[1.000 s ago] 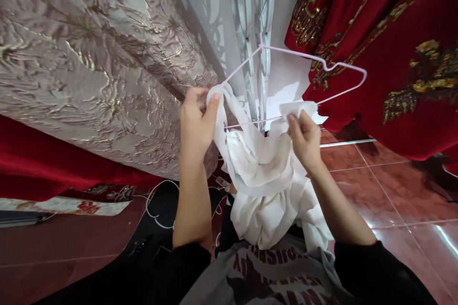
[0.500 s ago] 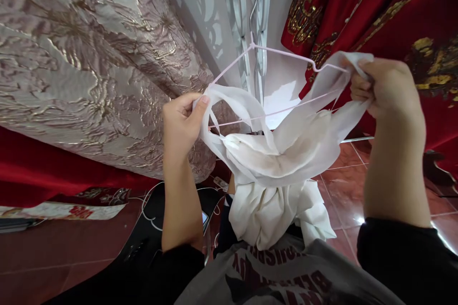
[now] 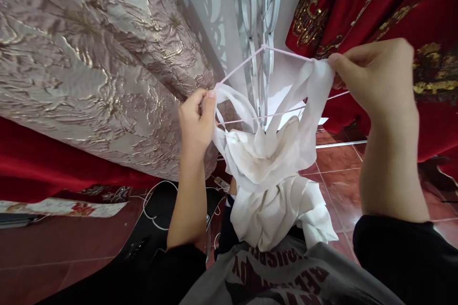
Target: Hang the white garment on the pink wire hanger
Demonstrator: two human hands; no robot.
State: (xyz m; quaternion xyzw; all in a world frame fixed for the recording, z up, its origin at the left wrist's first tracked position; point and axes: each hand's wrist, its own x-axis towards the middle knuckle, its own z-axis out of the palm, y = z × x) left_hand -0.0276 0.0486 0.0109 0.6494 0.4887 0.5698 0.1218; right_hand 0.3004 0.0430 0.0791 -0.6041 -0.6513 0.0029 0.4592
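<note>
A thin white garment (image 3: 272,171) hangs in folds in front of me, its lower part bunched against my chest. A pale pink wire hanger (image 3: 246,59) hangs from a metal hook on a white rack. My left hand (image 3: 195,121) pinches one strap of the garment at the hanger's left end. My right hand (image 3: 375,76) pinches the other strap up against the hanger's right shoulder, hiding the hanger's right end.
A pink and gold brocade garment (image 3: 89,57) hangs at the left. Red garments with gold embroidery (image 3: 390,14) hang at the right. The white rack (image 3: 259,24) stands straight ahead. Below is a red tiled floor (image 3: 336,162) with a black bag (image 3: 157,219) and cables.
My right hand has carried the right strap from low by the hanger's bottom wire up to its right shoulder. My left hand has stayed on the left end.
</note>
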